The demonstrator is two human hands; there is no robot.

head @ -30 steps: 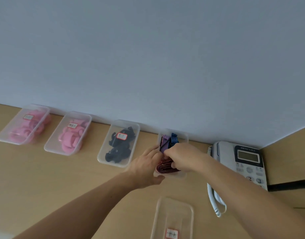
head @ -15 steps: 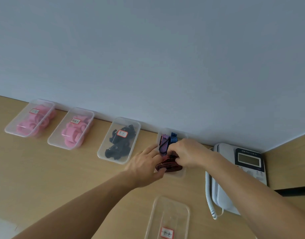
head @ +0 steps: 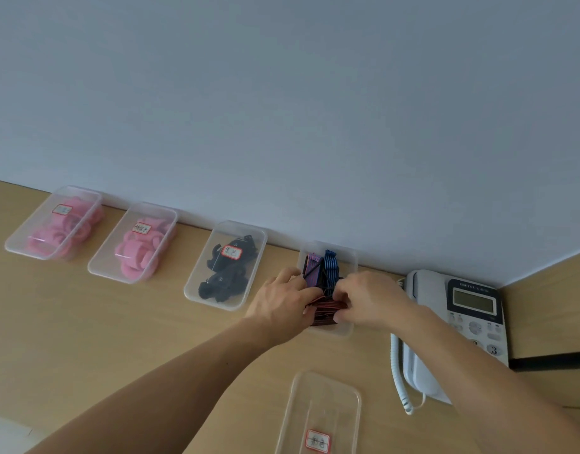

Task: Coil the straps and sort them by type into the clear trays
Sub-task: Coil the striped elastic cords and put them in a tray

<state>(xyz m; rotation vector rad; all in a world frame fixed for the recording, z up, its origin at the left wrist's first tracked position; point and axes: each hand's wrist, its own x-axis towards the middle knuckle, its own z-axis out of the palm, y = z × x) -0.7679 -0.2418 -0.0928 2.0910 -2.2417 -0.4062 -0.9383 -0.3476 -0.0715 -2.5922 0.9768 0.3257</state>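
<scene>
Left hand (head: 282, 306), right hand (head: 370, 299), red strap (head: 326, 311) between (gripped)

Showing one plainly readable sign: the digit 3 on a round key (head: 494, 349) at the lower right of the phone (head: 426, 322). Running above the phone's screen (head: 474, 301), a short line of pale capital letters (head: 472, 285), too blurred for spelling out. Sitting on four clear trays, red-edged white labels with dark handwritten characters: far-left label (head: 62, 209) on the far-left pink tray (head: 10, 247), second label (head: 141, 228) on the next pink tray (head: 95, 270), third label (head: 231, 252) on the black-strap tray (head: 192, 290), nearest label (head: 317, 441) on the near tray (head: 324, 394). Offering nothing legible at this sharpness.
</scene>
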